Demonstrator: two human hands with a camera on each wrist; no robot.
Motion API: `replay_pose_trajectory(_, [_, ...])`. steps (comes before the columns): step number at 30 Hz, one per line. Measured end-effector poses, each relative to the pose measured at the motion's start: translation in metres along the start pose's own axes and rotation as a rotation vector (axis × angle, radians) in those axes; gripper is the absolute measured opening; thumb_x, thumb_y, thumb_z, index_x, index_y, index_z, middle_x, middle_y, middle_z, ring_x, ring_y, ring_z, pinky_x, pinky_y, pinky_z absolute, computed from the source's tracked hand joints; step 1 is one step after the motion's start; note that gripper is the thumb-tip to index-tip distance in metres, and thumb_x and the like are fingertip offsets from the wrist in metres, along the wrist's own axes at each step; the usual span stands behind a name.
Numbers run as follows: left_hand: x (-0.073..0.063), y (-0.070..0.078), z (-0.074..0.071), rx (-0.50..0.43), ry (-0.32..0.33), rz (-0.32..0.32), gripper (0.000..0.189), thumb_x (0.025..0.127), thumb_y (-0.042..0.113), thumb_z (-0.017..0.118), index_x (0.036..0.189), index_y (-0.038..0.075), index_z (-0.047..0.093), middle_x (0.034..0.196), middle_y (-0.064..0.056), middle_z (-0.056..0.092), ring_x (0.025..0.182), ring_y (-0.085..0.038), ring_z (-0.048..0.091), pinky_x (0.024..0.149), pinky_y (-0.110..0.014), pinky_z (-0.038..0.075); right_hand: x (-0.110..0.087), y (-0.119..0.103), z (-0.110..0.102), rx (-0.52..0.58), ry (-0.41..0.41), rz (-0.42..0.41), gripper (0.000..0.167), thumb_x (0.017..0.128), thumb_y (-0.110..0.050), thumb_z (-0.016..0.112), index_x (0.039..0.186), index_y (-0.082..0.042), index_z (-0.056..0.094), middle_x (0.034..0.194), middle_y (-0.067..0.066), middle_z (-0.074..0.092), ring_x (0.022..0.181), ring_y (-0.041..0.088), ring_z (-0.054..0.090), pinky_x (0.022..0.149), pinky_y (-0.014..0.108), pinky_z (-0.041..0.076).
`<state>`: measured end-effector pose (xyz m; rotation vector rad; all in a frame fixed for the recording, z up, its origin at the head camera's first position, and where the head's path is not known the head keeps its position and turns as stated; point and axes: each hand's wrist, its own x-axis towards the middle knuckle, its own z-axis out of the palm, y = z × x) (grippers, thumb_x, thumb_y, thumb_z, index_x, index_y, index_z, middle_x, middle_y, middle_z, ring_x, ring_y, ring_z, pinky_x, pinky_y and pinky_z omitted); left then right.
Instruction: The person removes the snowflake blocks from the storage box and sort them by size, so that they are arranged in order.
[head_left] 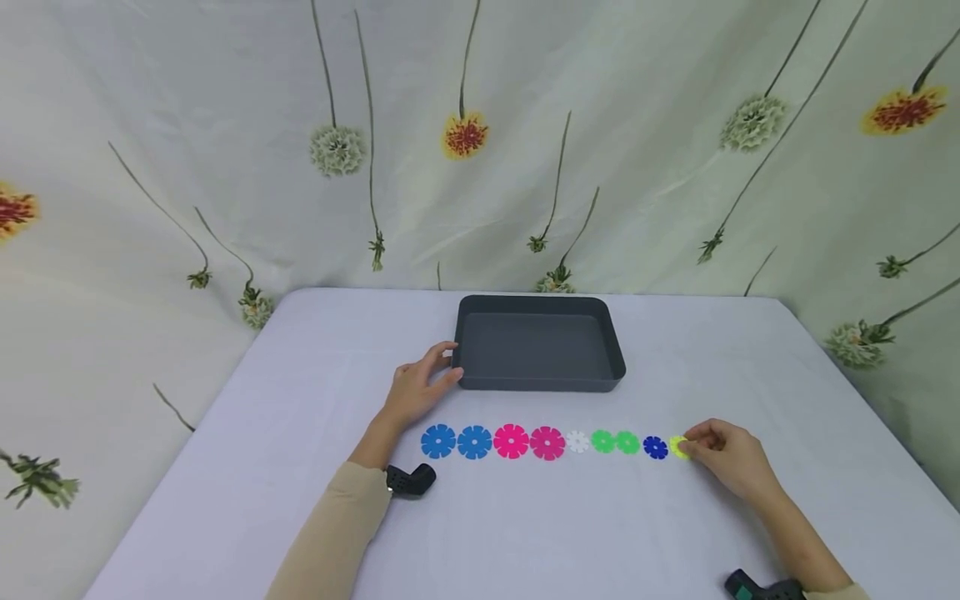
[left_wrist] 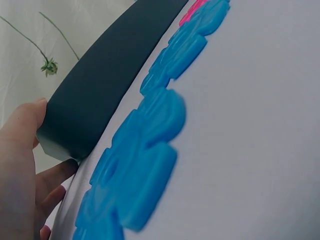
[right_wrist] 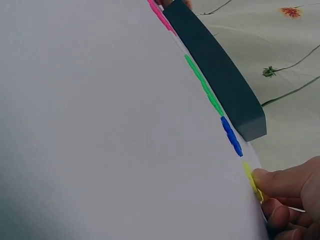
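A dark grey rectangular tray (head_left: 540, 386) stands on the white-covered table, beyond a row of flower-shaped plastic discs. My left hand (head_left: 420, 390) grips the tray's left end, thumb and fingers at its near corner and side wall. At the row's right end my right hand (head_left: 731, 457) pinches a yellow disc (right_wrist: 249, 176) between thumb and fingers, low at the tabletop. Beside it lies a dark blue disc (head_left: 656, 447). Leftward follow two green discs (head_left: 603, 442), a white disc (head_left: 577, 442), a magenta disc (head_left: 547, 443), a pink disc (head_left: 511, 442) and two light blue discs (head_left: 438, 442).
The white tablecloth (head_left: 525, 525) covers the whole table. Behind its far edge hangs a pale curtain (head_left: 420, 208) printed with flowers. Dark wrist devices show on the left wrist (head_left: 411, 481) and the right wrist (head_left: 761, 588).
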<state>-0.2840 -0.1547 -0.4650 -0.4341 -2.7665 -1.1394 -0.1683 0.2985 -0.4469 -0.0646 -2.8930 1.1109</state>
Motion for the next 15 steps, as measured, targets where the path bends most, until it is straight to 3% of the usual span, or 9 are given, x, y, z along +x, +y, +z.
replay_pose_trajectory(3, [0.0,0.0,0.0,-0.008,0.0,0.0,0.055,0.095,0.05,0.055,0.142,0.023,0.045,0.132,-0.014,0.06,0.128,-0.036,0.05,0.106,-0.057,0.018,0.001,0.002,-0.001,0.036,-0.023,0.021,0.027,0.089,-0.019,0.071,0.101,0.005,0.066,0.074,0.003,0.057,0.067,0.016,0.049,0.056,0.025,0.042])
replay_pose_trajectory(9, [-0.001,-0.001,0.001,-0.009,-0.011,0.001,0.055,0.095,0.05,0.054,0.143,0.023,0.044,0.133,-0.013,0.06,0.128,-0.035,0.051,0.106,-0.056,0.019,0.002,0.005,-0.011,0.222,-0.097,0.138,0.038,0.096,-0.026,0.062,0.118,0.006,0.06,0.074,0.004,0.057,0.058,0.015,0.051,0.051,0.027,0.044])
replay_pose_trajectory(15, [0.001,0.005,-0.01,-0.069,-0.104,-0.067,0.061,0.095,0.053,0.054,0.147,0.025,0.037,0.139,-0.012,0.055,0.134,-0.039,0.042,0.108,-0.061,0.018,0.013,0.005,-0.024,0.291,-0.027,0.056,0.045,0.098,-0.033,0.059,0.121,0.007,0.058,0.082,0.011,0.061,0.06,0.019,0.053,0.054,0.027,0.046])
